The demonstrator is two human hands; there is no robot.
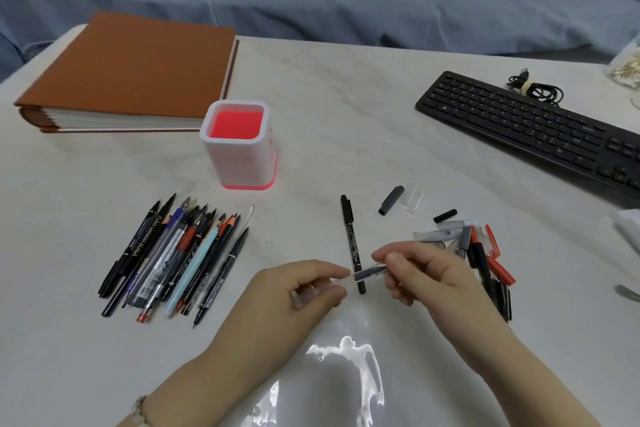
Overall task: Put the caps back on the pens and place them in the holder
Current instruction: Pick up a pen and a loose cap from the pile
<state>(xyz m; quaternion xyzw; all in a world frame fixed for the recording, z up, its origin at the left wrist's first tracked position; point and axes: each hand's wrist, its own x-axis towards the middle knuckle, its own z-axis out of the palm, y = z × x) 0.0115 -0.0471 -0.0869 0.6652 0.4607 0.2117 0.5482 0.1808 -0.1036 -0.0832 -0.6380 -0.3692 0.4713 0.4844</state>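
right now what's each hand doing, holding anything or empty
Left hand: closed, fingers curled round a clear pen.
Right hand: closed, pinching a dark see-through cap at the pen's tip.

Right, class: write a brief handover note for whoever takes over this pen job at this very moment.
Left hand pinches a clear plastic pen; right hand pinches a clear cap at its tip.
White square holder with pink inside: no pens in it.
Done: one black marker capped, not yet stowed.
Left: cap the pile of bare pens from the heap of loose caps, then fill the holder.
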